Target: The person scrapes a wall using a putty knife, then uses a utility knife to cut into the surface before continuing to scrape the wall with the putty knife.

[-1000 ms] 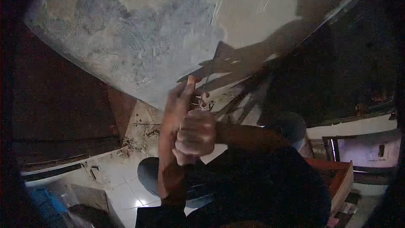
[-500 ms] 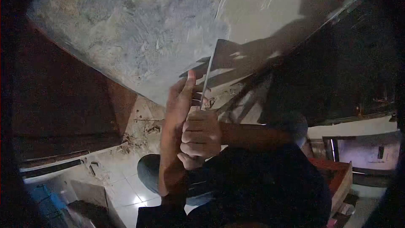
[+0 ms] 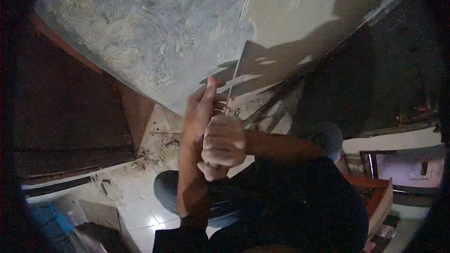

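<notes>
My right hand (image 3: 224, 143) is closed in a fist around the lower end of a thin, straight blade-like tool (image 3: 236, 73), which appears edge-on as a pale line; its handle is hidden in the fist. Just behind the fist is my left hand (image 3: 205, 100), thumb stretched up and fingers apart, the fingertips right at the blade's lower part. Beyond the hands, a pale surface (image 3: 173, 33) carries smeared grey-blue and whitish patches. The tool's upper end overlaps this surface, beside dark shadows of hands and tool.
Dark brown panels (image 3: 70, 107) flank the pale surface. Below lie white floor tiles (image 3: 140, 208) and scattered crumbly debris (image 3: 150, 157). Blue material (image 3: 51, 220) sits at lower left. A reddish wooden box (image 3: 377, 201) stands at lower right, and my knees are close beneath my arms.
My right fist has shifted slightly upward, and the blade's visible line is thinner, as if turned a little. My left hand has hardly moved.
</notes>
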{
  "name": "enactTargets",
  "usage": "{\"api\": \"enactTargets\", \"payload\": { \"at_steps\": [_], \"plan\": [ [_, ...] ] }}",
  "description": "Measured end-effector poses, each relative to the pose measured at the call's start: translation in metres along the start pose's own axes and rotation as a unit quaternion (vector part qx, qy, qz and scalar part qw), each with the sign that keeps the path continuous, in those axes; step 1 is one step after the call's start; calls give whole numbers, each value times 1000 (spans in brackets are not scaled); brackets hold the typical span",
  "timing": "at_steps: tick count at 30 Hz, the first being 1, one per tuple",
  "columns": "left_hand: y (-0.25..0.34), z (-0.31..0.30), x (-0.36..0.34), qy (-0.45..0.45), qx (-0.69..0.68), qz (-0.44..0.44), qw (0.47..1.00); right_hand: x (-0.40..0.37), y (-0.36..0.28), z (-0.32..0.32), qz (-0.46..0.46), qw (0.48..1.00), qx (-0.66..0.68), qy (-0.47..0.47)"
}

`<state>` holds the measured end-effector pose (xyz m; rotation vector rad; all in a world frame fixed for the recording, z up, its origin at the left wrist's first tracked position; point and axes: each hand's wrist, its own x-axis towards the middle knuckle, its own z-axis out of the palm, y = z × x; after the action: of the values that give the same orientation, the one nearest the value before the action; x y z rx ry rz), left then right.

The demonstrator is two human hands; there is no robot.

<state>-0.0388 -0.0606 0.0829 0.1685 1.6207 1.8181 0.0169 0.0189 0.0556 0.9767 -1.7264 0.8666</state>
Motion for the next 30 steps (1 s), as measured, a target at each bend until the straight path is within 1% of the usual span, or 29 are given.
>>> {"api": "enactTargets", "payload": {
  "at_steps": [2,4,5,6,7,8,9,11,12,13,15,16,17,19,20,21,23,24,25,27,28,30],
  "plan": [
    [-2,-3,1,15,53,45,997,8,8,-1,-12,1000,-26,12],
    [1,-4,-7,11,43,45,998,8,7,3,-34,997,-60,45],
    [2,-3,-9,4,33,48,998,7,5,4,-36,997,-60,45],
    [2,-4,-6,-14,2,26,1000,5,2,2,-28,999,-33,22],
    [3,-2,-6,-14,2,27,1000,5,0,1,-19,1000,-6,1],
    [4,-2,-6,5,16,34,999,5,0,1,-17,1000,-6,2],
    [4,-3,-8,26,30,39,998,6,2,1,-23,999,-23,4],
    [0,-6,-10,13,8,34,999,11,6,-2,-36,998,-55,4],
    [-1,-7,-11,14,7,30,999,16,6,-5,-77,996,-37,3],
    [-2,-5,-10,14,5,29,999,19,5,-9,-78,996,-37,2],
    [-6,-6,-5,18,8,44,999,20,-3,-11,-47,997,-12,-57],
    [-7,-7,-5,24,13,58,998,12,18,-7,-96,992,-66,-43],
    [-7,-7,-8,26,15,58,998,8,16,-7,-96,992,-64,-41],
    [5,-3,-16,42,40,56,997,24,3,-14,-34,997,-40,-65],
    [8,-3,-18,33,23,42,998,7,-1,-3,-37,999,-40,4],
    [7,-3,-15,32,20,42,998,8,3,-6,-37,999,-40,1],
    [0,-4,-10,10,-10,48,999,7,9,-12,-47,996,-57,-38],
    [6,-1,-14,31,31,55,998,4,8,-12,-45,995,-56,-67],
    [5,-1,-14,30,32,56,998,4,8,-10,-45,995,-57,-67],
    [4,-2,-13,18,-5,17,1000,9,6,-3,-92,995,-16,40],
    [4,-2,-11,18,-7,17,1000,17,-8,-5,-35,999,17,31],
    [1,-4,-8,0,-3,34,999,13,-1,-8,-32,999,6,20]
  ]
}}
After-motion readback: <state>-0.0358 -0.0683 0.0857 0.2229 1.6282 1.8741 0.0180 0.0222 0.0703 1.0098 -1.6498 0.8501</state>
